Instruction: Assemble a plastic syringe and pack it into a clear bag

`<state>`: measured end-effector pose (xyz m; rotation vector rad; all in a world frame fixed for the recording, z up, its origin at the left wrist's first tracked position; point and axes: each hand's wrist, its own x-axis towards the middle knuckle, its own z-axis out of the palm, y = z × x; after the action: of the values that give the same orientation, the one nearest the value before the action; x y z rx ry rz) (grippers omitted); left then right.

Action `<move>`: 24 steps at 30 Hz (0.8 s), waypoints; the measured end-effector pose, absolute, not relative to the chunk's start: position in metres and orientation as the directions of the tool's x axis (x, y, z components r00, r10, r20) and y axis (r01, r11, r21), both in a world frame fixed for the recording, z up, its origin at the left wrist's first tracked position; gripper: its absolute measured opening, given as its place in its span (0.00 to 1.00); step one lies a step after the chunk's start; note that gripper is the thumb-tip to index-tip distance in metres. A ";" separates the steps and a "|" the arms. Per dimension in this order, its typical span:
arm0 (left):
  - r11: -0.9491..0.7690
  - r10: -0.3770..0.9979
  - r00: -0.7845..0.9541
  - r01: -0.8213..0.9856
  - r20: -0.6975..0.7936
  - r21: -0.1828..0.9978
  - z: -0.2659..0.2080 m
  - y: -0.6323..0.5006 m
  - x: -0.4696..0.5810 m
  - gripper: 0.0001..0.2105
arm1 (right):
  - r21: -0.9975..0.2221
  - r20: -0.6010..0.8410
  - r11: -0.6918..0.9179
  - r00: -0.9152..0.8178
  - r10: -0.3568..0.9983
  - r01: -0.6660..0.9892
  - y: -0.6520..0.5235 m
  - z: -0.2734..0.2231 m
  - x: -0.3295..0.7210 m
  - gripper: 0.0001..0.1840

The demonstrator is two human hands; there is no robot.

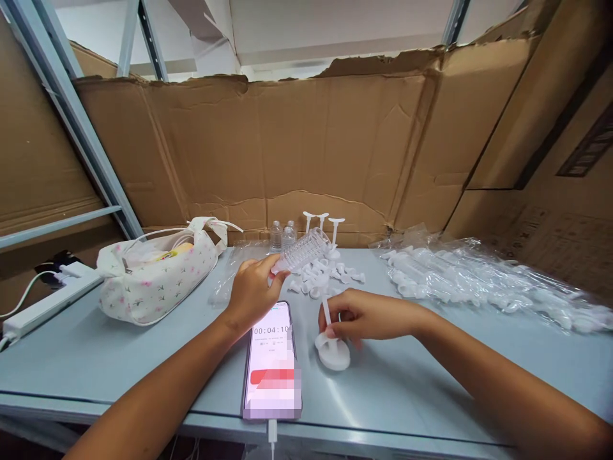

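My left hand [256,287] is closed round the near end of a clear ribbed plastic cylinder [306,250], which tilts up and to the right above the table. With thumb and fingers, my right hand [352,316] pinches the stem of a white plastic piece with a round base [334,354]. That base is low over the table or touching it; I cannot tell which. Between and beyond my hands lies a pile of small white plastic parts [311,279]. Several white T-shaped stems [336,230] stand upright behind the pile.
A phone [272,358] showing a timer lies below my left hand, with a cable plugged in. Small clear bottles [276,236] stand at the back. A flowered cloth bag [153,281] and power strip [52,297] are left; bagged white parts [479,275] are right. Cardboard [287,147] walls the back.
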<state>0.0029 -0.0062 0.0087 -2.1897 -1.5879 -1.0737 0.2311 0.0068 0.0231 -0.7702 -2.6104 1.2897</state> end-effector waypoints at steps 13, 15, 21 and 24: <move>-0.391 0.743 0.152 0.889 0.651 0.240 0.008 -0.007 0.005 0.07 | -0.743 0.187 0.566 -0.702 0.688 0.356 0.027 0.002 0.233 0.15; -0.395 0.753 0.142 0.878 0.643 0.269 0.008 -0.007 0.005 0.07 | -0.806 0.252 0.522 -0.636 0.729 0.279 0.028 0.001 0.236 0.16; -0.432 0.787 0.196 0.852 0.585 0.294 0.008 -0.008 0.008 0.06 | -0.924 0.381 0.380 -0.218 0.899 -0.045 0.033 -0.004 0.248 0.16; -0.462 0.794 0.249 0.840 0.554 0.285 0.007 -0.009 0.009 0.06 | -0.930 0.316 0.291 -0.085 0.945 -0.225 0.033 -0.006 0.248 0.15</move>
<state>0.0094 -0.0094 0.0072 -2.4269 -1.5901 -1.0090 0.2482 0.0333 -0.0063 -0.7688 -1.2686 1.1532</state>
